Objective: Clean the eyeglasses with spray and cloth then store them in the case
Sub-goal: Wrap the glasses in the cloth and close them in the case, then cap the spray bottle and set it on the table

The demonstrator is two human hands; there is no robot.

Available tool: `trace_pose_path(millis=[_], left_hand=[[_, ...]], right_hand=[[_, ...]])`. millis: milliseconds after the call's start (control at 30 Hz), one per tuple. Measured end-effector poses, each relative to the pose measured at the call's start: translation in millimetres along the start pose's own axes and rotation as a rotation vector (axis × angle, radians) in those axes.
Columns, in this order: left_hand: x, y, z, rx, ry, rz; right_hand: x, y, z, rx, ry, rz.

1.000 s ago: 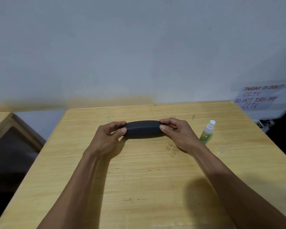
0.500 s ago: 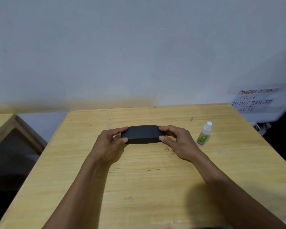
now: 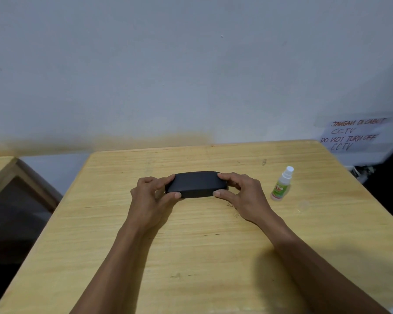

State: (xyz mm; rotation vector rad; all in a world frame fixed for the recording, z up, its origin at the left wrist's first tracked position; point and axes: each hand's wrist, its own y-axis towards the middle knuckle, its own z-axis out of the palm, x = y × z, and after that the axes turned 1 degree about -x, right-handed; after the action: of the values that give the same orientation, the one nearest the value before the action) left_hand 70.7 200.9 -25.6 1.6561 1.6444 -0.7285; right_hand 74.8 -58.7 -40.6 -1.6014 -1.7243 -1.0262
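Currently, table (image 3: 191, 257): slick wood; the case could skid if pried unevenly.
Case (image 3: 196, 184): closed, mid-table; glasses unseen.
Left hand (image 3: 151, 196), right hand (image 3: 241, 193): each grasps one case end; thumbs may slip.
Spray bottle (image 3: 281, 185): upright near the right hand; an elbow could topple it.

Closed black case (image 3: 196, 184), spray bottle (image 3: 281, 185) upright

left hand (image 3: 149, 196), right hand (image 3: 243, 196), fingers curled, pinching
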Motion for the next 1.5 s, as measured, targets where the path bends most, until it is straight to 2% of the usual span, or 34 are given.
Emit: trace_pose_path(millis=[300, 633, 933, 1200, 1367, 1500], left_hand=[[-12.1, 50.3, -7.7, -0.059, 0.004, 0.08], [-12.8, 116.6, 6.7, -0.072, 0.011, 0.016], [-3.1, 137.4, 15.9, -0.08, 0.085, 0.032], [-10.4, 129.2, 12.7, -0.09, 0.143, 0.179], [-19.0, 93.9, 9.9, -0.126, 0.054, 0.103], [-24.0, 54.1, 6.0, -0.079, 0.007, 0.057]], right_hand=[[11.0, 44.2, -0.6, -0.079, 0.008, -0.011], [-3.3, 121.5, 17.8, -0.082, -0.027, -0.007], [-19.9, 143.3, 30.8, -0.08, -0.08, -0.01], [-14.1, 134.0, 30.8, -0.093, -0.098, -0.022], [5.4, 90.3, 22.8, -0.205, -0.074, -0.036], [21.7, 32.0, 11.7, -0.185, -0.001, 0.002]])
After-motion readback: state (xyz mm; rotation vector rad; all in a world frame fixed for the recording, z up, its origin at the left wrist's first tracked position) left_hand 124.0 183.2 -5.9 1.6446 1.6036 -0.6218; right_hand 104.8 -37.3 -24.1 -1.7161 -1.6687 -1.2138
